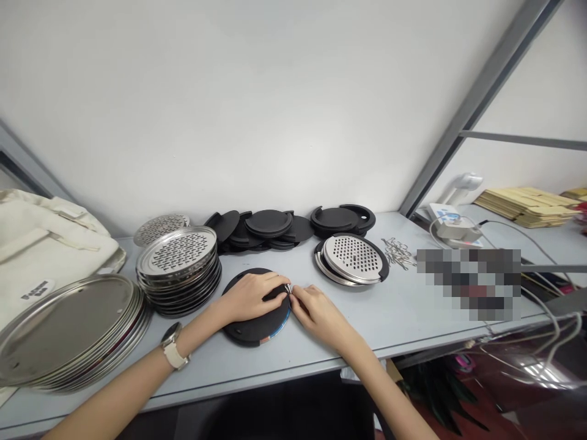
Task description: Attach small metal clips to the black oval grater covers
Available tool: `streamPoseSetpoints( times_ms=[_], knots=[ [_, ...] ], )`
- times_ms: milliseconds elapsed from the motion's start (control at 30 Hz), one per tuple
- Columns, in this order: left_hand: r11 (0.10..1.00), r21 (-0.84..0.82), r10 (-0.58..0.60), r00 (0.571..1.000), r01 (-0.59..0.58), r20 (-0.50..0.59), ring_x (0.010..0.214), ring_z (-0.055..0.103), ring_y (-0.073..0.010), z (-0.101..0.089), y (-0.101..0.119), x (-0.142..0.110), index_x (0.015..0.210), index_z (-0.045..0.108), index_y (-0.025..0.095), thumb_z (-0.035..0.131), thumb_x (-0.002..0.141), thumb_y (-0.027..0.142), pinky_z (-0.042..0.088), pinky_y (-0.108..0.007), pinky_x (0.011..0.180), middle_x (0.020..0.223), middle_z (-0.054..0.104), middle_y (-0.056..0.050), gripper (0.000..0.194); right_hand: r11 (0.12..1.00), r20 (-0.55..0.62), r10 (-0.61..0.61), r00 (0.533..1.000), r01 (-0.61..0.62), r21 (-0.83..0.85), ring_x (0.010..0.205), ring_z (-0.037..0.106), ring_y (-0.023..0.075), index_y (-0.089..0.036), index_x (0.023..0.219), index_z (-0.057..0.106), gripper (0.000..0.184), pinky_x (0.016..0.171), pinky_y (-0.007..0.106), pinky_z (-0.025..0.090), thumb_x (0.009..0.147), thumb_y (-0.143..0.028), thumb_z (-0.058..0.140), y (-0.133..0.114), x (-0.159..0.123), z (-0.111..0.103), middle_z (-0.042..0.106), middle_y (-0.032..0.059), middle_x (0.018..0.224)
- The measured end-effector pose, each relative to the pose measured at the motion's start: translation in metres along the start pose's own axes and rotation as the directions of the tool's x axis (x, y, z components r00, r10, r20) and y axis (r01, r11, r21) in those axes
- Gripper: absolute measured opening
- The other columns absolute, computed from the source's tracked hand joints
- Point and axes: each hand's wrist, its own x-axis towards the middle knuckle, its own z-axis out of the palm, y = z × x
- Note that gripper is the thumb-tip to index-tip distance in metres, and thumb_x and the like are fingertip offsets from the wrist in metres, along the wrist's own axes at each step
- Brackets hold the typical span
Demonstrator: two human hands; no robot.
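A round black disc lies flat on the table in front of me, with a strip of blue and orange print along its right edge. My left hand rests over the disc, its thumb and forefinger pinching a small shiny metal piece at the disc's right rim. From the other side, the closed fingertips of my right hand meet the same piece. Its exact kind is too small and covered to make out. Right of my hands sit round grater plates, stacked and partly framed in black.
Left of the disc stands a tall stack of grater plates, beside a pile of oval metal trays and a white bag. Black round parts line the wall. Small metal clips lie at right, near a power strip with cables.
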Motion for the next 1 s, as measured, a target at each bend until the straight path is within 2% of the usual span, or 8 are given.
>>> streamPoseSetpoints(
  times_ms=[333,667,1000],
  knots=[
    [1.0,0.011,-0.008,1.0,0.008,0.019,0.084,0.061,-0.0163,0.0011,-0.0015,0.0003,0.113,0.055,0.023,0.045,0.092,0.029,0.043,-0.026,0.073,0.096,0.064,-0.001,0.024,1.0,0.01,-0.001,1.0,0.001,0.001,0.065,0.048,0.0178,-0.021,0.079,0.044,0.016,0.063,0.027,0.035,0.094,-0.018,0.04,-0.0008,-0.0006,-0.001,0.049,-0.0016,0.063],
    [1.0,0.02,0.018,1.0,-0.018,0.005,0.085,0.061,-0.0161,0.0005,-0.0019,-0.0017,0.121,0.052,0.024,0.045,0.092,0.028,0.043,-0.025,0.073,0.099,0.063,-0.002,0.03,1.0,0.02,-0.007,1.0,0.007,-0.009,0.069,0.051,0.0189,-0.021,0.083,0.047,0.017,0.064,0.029,0.036,0.096,-0.018,0.036,0.0012,-0.0006,0.0001,0.055,0.0015,0.07],
    [0.998,0.065,0.023,0.999,-0.025,0.037,0.076,0.06,-0.0147,-0.0011,-0.0007,-0.0019,0.117,0.055,0.028,0.043,0.094,0.029,0.04,-0.025,0.067,0.087,0.06,0.0,0.027,0.999,0.016,-0.014,1.0,0.013,0.029,0.07,0.053,0.0192,-0.02,0.089,0.051,0.017,0.065,0.03,0.037,0.097,-0.018,0.036,0.0029,-0.0005,0.0027,0.06,0.0032,0.074]
  ],
)
